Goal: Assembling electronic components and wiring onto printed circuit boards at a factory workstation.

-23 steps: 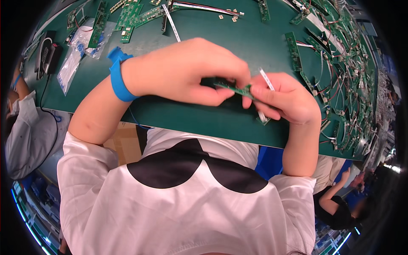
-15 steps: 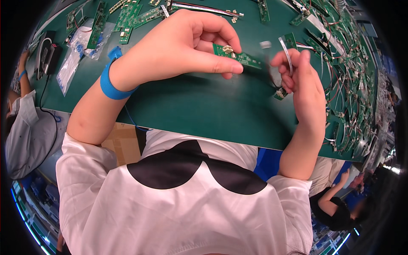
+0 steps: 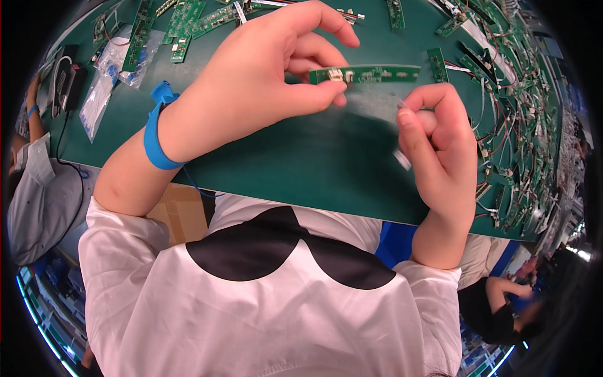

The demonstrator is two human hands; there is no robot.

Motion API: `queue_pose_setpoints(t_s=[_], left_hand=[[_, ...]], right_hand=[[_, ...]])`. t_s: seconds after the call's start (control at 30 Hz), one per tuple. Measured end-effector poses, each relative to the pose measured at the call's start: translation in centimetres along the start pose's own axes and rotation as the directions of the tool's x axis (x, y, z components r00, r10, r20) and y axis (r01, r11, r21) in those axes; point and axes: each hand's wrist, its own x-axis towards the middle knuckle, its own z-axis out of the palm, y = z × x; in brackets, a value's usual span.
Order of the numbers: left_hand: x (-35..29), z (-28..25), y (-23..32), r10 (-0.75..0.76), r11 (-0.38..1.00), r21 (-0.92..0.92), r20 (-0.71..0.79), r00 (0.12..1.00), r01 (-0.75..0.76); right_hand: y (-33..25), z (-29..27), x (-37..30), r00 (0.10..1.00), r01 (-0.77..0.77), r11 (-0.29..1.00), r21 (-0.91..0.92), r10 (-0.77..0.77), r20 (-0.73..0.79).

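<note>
My left hand [image 3: 276, 69], with a blue band [image 3: 154, 135] on its wrist, grips one end of a narrow green circuit board [image 3: 392, 74] between thumb and curled fingers; its index finger is lifted off. A cream connector [image 3: 336, 75] sits on the board near the thumb, and the free end points right. Just below that free end, my right hand [image 3: 440, 135] is closed in a pinch on a thin cable, mostly hidden by the fingers. A blurred white piece [image 3: 402, 159], likely part of the cable, shows below the fingers, apart from the board.
Many boards with wires [image 3: 509, 144] are heaped along the right side of the green table [image 3: 282, 169]. Several more boards [image 3: 182, 28] lie at the far left, near a clear plastic bag [image 3: 103, 100] and a black device with a cord [image 3: 69, 78]. Other people sit at both sides.
The board in my left hand has turned to lie level, its length now facing me. My right hand has moved slightly down and changed its hold on the cable, whose white piece swung below the fingers.
</note>
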Motion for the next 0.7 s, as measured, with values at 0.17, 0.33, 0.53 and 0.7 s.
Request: queue_pose_setpoints(t_s=[0.17,0.33,0.53,0.7], left_hand=[[0.7,-0.7,-0.7,0.249,0.944,0.227,-0.002,0.969,-0.242],[0.0,-0.2,-1.2,0.048,0.998,-0.030,0.055,0.997,-0.046],[-0.1,0.3,-1.1,-0.056,0.989,-0.134,0.069,0.996,0.064],[-0.1,0.3,-1.9,-0.092,0.973,-0.204,0.089,0.992,0.109]], right_hand=[[-1.2,-0.8,-0.1,0.990,-0.066,0.980,0.186,0.041,0.136],[-0.1,0.6,0.3,1.000,0.021,0.988,0.151,-0.023,0.012],[0.5,1.5,0.0,0.983,0.140,0.986,-0.086,-0.148,-0.107],[0.2,1.2,-0.1,0.997,0.025,0.995,-0.095,-0.033,-0.074]])
